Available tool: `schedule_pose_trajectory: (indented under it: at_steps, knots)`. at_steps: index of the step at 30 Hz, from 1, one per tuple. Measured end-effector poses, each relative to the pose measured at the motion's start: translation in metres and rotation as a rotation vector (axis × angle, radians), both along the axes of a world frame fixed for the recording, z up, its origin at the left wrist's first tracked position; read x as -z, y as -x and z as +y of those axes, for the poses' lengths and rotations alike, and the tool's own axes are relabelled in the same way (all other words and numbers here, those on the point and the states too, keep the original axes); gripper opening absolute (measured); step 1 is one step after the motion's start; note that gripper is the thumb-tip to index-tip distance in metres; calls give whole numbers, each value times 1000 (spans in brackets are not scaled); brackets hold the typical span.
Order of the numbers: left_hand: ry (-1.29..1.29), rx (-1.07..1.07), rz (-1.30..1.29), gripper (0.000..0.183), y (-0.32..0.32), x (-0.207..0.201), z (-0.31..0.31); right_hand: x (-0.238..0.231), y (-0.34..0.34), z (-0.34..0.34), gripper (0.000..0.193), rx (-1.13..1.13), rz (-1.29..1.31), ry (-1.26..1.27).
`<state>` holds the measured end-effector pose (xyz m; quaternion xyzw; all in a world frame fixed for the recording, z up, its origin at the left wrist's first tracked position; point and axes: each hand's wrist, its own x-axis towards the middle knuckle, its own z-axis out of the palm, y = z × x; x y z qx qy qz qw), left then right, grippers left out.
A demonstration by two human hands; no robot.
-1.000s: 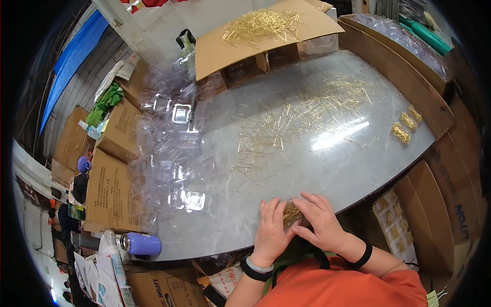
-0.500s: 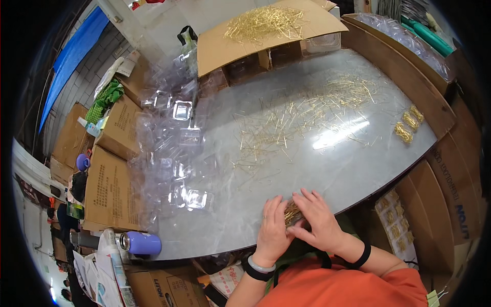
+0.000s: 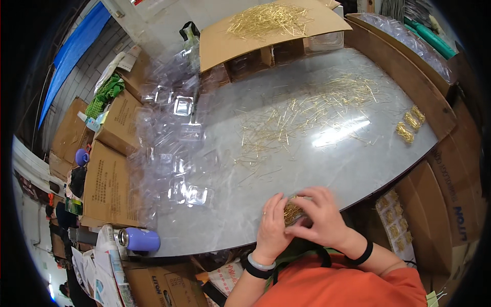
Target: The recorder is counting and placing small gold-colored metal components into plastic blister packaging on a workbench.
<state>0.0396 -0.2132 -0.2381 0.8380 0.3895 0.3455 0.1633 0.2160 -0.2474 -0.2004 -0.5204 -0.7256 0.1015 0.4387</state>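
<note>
At the table's near edge, my left hand (image 3: 272,227) is closed round the left side of a bunch of gold wire hooks (image 3: 292,212). My right hand (image 3: 323,217) curves over the bunch from the other side, its fingers bent and its thumb pressed in at the bottom. Something clear seems to surround the wires, but my fingers cover most of it. Loose gold hooks (image 3: 286,123) lie scattered over the grey table (image 3: 220,225) beyond my hands. Several tied-looking gold bundles (image 3: 410,119) sit at the table's right edge.
Clear plastic boxes (image 3: 197,194) are heaped along the left side. A cardboard sheet (image 3: 215,48) at the back carries a pile of gold hooks (image 3: 266,21). A purple bottle (image 3: 140,239) lies at the near left corner. Below right stands a tray of gold bundles (image 3: 394,222).
My right hand's fingers have lifted and bent more over the bunch, showing more of the gold wire. The left hand stays nearly in place. The view has shifted slightly.
</note>
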Motion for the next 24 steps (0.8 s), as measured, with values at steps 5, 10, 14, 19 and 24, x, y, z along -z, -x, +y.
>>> schedule_pose_trajectory:
  at_steps: [5, 10, 14, 19, 24]
  knots:
    - [50, -24, -31, 62, 3, -1, -1, 26, -1, 19, 37, 7, -54, -51]
    - [33, -17, -55, 61, 2, 0, -2, 24, 0, 14, 26, 57, 8, -32]
    - [12, -14, -30, 62, 3, 5, -1, 16, 4, 13, 24, -95, -105, -50]
    - [-3, -42, -74, 68, 4, -2, -2, 22, -1, 18, 24, -66, 182, 57]
    - [31, -48, -193, 75, 8, 2, 1, 15, -24, 44, 23, -88, 6, 46]
